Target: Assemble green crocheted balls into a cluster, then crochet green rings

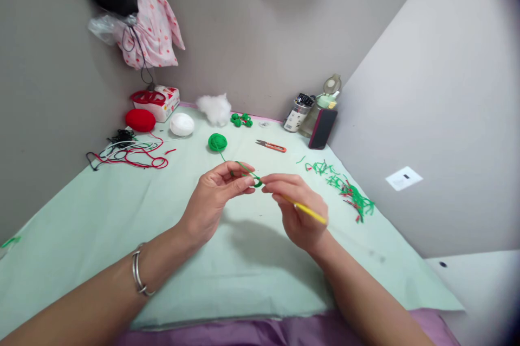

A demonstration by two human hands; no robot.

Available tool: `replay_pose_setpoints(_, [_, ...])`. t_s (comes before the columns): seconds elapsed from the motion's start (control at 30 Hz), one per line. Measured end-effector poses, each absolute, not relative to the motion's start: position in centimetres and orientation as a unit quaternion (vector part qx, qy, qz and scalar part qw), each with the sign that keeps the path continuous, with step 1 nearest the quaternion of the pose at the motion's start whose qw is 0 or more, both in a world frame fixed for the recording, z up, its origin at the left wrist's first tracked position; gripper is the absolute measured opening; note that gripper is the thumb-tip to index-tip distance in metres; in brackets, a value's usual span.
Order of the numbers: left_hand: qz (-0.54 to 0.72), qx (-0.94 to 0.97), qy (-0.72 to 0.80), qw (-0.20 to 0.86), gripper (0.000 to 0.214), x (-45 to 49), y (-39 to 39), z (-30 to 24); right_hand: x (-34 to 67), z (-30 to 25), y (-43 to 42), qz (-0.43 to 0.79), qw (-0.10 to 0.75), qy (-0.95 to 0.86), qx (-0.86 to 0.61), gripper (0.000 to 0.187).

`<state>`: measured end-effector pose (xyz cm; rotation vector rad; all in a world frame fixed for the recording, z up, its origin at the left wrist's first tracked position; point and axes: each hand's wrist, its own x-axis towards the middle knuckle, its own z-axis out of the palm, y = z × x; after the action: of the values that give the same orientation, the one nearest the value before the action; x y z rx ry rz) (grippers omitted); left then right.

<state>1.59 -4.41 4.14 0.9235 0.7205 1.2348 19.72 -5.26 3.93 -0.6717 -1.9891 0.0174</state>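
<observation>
Between the fingertips of my left hand point(219, 189) is a small green crochet piece point(257, 181), pinched at its edge. Green yarn runs over the left fingers and back to a green yarn ball point(218, 142) on the table. My right hand point(298, 202) is closed around a crochet hook with a yellow handle point(309, 211), whose handle end points down to the right. The hook's tip meets the green piece, but the fingers hide exactly how it sits in the loops.
Orange thread snips point(271, 145) lie behind my hands. Green yarn scraps point(349, 194) are scattered at right, near a leaning phone point(323, 128) and a pen holder point(298, 113). Red yarn point(140, 119), white yarn point(182, 124), stuffing point(214, 109) and a tissue box point(162, 103) stand at the back.
</observation>
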Motion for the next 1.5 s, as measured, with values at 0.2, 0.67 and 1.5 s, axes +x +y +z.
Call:
replay_pose_setpoints(0.2, [0.48, 0.379, 0.286, 0.737, 0.034, 1.4, -4.4, 4.3, 20.1, 3.6, -5.1, -0.226, 0.416, -0.854, -0.216, 0.041])
replay_pose_setpoints(0.67, [0.46, 0.371, 0.271, 0.76, 0.034, 0.7, -3.6, 4.0, 19.4, 4.8, -5.0, 0.237, 0.588, -0.707, -0.312, 0.014])
replay_pose_setpoints(1.5, [0.439, 0.351, 0.265, 0.783, 0.032, 0.6, -3.7, 4.4, 19.6, 4.0, -5.2, 0.085, 0.579, -0.759, -0.284, 0.025])
